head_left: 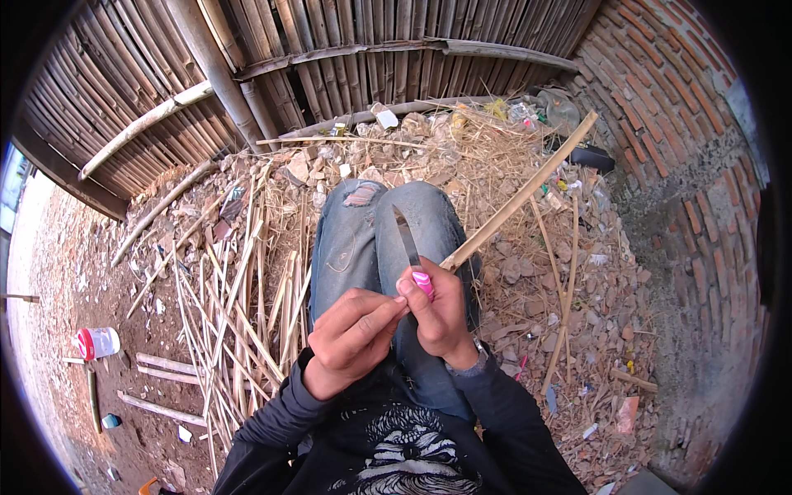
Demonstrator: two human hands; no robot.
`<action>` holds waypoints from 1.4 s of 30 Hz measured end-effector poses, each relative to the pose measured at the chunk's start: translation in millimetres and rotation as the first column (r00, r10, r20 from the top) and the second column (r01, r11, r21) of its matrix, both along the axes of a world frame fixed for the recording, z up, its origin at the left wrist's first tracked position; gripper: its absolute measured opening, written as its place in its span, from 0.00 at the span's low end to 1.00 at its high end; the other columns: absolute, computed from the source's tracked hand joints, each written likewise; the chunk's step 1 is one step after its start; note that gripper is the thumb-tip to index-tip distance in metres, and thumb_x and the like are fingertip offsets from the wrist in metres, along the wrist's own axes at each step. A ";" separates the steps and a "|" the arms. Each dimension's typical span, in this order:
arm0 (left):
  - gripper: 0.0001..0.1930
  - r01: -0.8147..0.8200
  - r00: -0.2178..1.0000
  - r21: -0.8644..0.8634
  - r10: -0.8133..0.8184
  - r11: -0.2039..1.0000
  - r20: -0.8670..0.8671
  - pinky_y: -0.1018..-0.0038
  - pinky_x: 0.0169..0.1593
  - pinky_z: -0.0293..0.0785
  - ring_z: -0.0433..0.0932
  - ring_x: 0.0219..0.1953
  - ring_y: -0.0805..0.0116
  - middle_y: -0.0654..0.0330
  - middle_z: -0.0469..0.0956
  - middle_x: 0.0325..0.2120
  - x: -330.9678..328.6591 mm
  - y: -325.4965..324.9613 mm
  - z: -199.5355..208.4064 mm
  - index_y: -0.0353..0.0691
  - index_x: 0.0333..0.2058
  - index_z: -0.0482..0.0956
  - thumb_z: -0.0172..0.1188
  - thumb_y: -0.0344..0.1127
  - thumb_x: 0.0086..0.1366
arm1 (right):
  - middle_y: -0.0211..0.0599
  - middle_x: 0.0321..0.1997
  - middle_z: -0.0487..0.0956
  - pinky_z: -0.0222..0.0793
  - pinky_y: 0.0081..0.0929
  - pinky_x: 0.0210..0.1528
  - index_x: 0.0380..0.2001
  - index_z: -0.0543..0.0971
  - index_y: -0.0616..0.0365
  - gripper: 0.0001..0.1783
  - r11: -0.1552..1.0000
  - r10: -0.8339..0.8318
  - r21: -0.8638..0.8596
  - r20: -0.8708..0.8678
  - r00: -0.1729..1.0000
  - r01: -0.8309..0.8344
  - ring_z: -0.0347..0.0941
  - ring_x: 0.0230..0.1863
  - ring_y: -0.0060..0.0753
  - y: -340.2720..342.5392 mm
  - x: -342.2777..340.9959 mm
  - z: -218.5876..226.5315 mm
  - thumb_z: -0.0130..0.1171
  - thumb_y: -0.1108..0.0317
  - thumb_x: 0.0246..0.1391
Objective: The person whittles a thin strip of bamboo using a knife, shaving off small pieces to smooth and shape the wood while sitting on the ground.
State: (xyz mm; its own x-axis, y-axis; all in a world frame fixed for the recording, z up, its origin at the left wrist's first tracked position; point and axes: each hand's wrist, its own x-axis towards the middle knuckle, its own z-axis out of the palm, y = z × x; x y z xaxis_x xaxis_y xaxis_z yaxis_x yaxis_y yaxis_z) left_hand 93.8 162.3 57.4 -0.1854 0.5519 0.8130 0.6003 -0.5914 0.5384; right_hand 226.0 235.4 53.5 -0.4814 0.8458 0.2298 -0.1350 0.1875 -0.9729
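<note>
Pink-handled knife (410, 247) and bamboo stick (520, 198) in right hand (441, 309), left hand (351, 334) alongside

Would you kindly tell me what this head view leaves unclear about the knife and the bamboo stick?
- Knife: most of the pink handle is covered by the right hand.
- Bamboo stick: its near end is hidden behind that hand.
- Left hand: whether its fingertips touch the knife is unclear.

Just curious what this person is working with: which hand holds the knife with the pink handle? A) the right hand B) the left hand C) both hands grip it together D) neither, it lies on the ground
A: the right hand grips the pink-handled knife, blade up, along with a bamboo stick; the left hand only touches alongside.
</note>
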 end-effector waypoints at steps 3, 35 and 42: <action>0.15 -0.010 0.998 0.020 0.011 1.000 -0.054 0.71 0.30 0.78 0.82 0.27 0.61 0.54 0.81 0.27 -1.5 1.6 -0.8 0.28 0.37 0.85 0.71 0.14 0.48 | 0.29 0.18 0.66 0.58 0.26 0.25 0.23 0.68 0.61 0.17 1.000 -0.012 0.006 -0.007 1.000 0.012 0.60 0.24 0.16 -1.0 -2.6 -0.9 0.58 0.66 0.64; 0.07 0.000 0.996 -0.054 0.005 0.999 0.090 0.70 0.32 0.78 0.80 0.26 0.60 0.54 0.80 0.27 3.9 4.1 -12.9 0.31 0.35 0.76 0.65 0.23 0.60 | 0.33 0.15 0.66 0.58 0.29 0.21 0.25 0.71 0.61 0.15 0.987 -0.059 0.154 0.023 0.998 0.055 0.62 0.18 0.20 -8.7 -7.5 -4.1 0.56 0.65 0.65; 0.05 0.131 0.942 -0.182 -0.065 0.974 0.330 0.73 0.36 0.79 0.81 0.30 0.68 0.54 0.80 0.31 7.8 -4.1 -18.2 0.30 0.37 0.75 0.62 0.23 0.65 | 0.29 0.16 0.64 0.55 0.27 0.22 0.25 0.70 0.60 0.16 0.996 -0.024 0.084 0.006 1.000 0.023 0.59 0.21 0.18 -7.3 -4.9 -5.1 0.56 0.63 0.66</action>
